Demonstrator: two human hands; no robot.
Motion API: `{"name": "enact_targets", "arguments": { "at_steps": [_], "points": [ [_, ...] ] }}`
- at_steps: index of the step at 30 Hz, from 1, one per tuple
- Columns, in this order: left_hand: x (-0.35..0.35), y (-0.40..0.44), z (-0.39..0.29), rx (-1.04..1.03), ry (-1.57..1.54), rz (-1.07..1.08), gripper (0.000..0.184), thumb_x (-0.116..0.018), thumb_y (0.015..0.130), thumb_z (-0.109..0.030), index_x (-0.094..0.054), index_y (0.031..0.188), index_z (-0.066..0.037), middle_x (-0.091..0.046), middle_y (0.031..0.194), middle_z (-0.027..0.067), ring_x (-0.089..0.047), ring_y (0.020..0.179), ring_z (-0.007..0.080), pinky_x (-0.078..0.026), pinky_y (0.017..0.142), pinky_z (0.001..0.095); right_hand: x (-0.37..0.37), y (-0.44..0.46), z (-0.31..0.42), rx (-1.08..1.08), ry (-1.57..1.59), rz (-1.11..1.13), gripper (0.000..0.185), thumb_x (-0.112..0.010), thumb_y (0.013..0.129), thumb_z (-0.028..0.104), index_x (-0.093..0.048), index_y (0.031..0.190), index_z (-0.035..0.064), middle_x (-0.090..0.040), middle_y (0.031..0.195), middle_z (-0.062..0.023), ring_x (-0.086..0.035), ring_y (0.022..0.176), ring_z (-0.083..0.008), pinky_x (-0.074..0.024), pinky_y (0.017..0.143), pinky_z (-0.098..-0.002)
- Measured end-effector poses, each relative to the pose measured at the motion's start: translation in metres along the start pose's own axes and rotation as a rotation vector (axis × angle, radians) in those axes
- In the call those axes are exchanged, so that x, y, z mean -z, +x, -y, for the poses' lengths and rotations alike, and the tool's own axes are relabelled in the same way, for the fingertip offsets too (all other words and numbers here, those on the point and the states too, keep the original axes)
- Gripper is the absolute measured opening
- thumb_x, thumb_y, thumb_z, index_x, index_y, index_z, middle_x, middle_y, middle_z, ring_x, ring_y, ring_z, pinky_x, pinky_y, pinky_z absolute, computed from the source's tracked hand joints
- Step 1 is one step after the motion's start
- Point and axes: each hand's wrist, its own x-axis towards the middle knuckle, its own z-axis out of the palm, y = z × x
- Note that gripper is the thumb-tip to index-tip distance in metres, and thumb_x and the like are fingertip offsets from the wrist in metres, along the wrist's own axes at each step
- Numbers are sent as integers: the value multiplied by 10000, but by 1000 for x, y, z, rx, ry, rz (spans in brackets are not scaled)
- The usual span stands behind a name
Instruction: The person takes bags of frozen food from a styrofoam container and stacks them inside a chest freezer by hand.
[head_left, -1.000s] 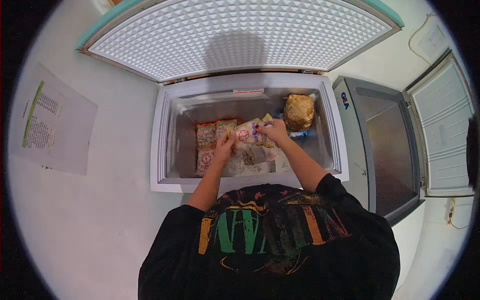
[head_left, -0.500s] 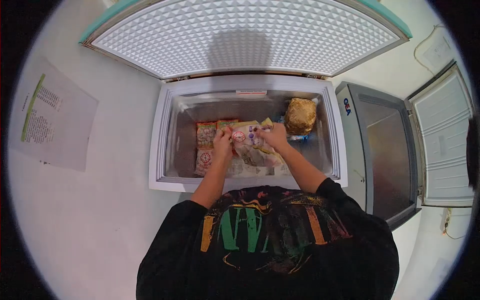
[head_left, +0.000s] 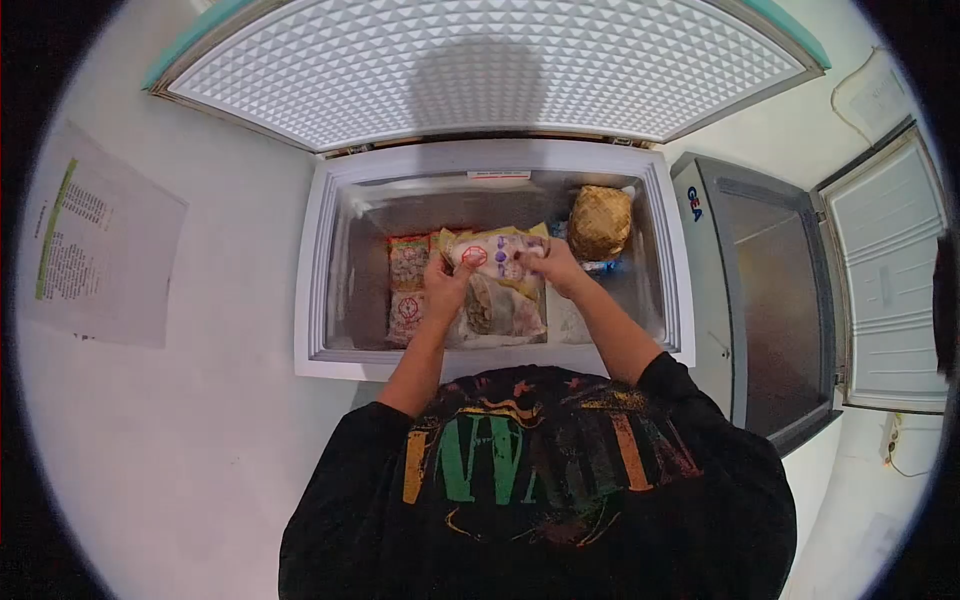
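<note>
gripping its left end, the left hand (head_left: pixel 446 287) pinches the printed packet (head_left: pixel 490 257) over the freezer (head_left: pixel 316 270); the right hand (head_left: pixel 560 267) pinches its other end. it looks soft, fairly light, perhaps slippery, best held by both ends.

Can't read the small print on the held packet (head_left: pixel 499 256) or the wall paper (head_left: pixel 115 245), nor see the freezer lid (head_left: pixel 480 85) past the top edge. Can't fully see the red-edged packets (head_left: pixel 408 265) behind the left hand (head_left: pixel 447 285).
</note>
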Motion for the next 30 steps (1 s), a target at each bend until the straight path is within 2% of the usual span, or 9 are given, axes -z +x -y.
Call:
{"name": "enact_targets", "arguments": {
  "at_steps": [2,6,8,11,14,18,21,24,30],
  "points": [
    [-4,3,-3,-69,-436,-66,249,-643,748,-185,-547,890,-4,-564,802,44,-525,720,106,-436,620,258,3,-2,-1,142,-89,137,412,-712,647,181,-527,941,-42,-576,858,-61,-550,756,-140,-437,670,-271],
    [1,2,-10,47,-572,-21,316,-675,718,-201,-546,917,9,-580,814,31,-526,704,104,-434,635,254,-6,-3,-17,379,-137,13,363,-697,656,198,-548,887,-39,-589,735,-75,-552,618,-125,-447,544,-269],
    [3,2,-16,243,-717,-17,306,-676,717,-203,-553,907,3,-580,832,35,-530,720,107,-433,638,247,-4,-3,-20,29,-28,73,324,-696,662,175,-564,878,-27,-594,744,-75,-562,610,-121,-456,528,-273],
    [6,7,-28,289,-742,-33,327,-677,716,-208,-539,933,-6,-576,862,41,-533,742,112,-434,642,248,-16,-12,-2,-18,113,79,301,-687,675,118,-570,914,-23,-597,852,-71,-566,723,-132,-453,636,-266],
    [10,11,-44,298,-656,-10,362,-670,722,-208,-514,982,-11,-563,913,64,-527,802,127,-430,672,253,-18,2,-25,143,273,54,269,-667,694,108,-577,903,-34,-597,864,-79,-569,716,-130,-459,603,-267],
    [14,9,-40,134,-520,138,466,-673,715,-258,-476,1055,-6,-542,963,92,-509,873,148,-422,709,270,-20,6,-18,91,309,-61,244,-650,712,108,-577,896,-35,-598,857,-87,-573,703,-135,-465,573,-284],
    [8,1,-30,354,-210,265,517,-641,729,-340,-476,1074,7,-530,993,114,-496,919,172,-414,740,293,-19,10,-12,2,572,-202,256,-658,708,129,-574,885,-35,-597,830,-80,-572,691,-135,-466,550,-296],
    [-13,4,3,437,-191,128,541,-602,738,-415,-502,1051,15,-545,968,119,-512,894,183,-411,741,295,-22,1,-6,-102,403,-196,294,-692,673,179,-580,864,-15,-594,813,-83,-558,684,-144,-447,569,-288],
    [-26,-4,6,314,-138,-89,534,-555,761,-452,-551,948,48,-582,880,126,-538,831,209,-395,757,289,-14,5,-27,111,5,10,462,-729,640,267,-529,934,-27,-579,827,-61,-553,704,-140,-453,630,-245]
  ]
}}
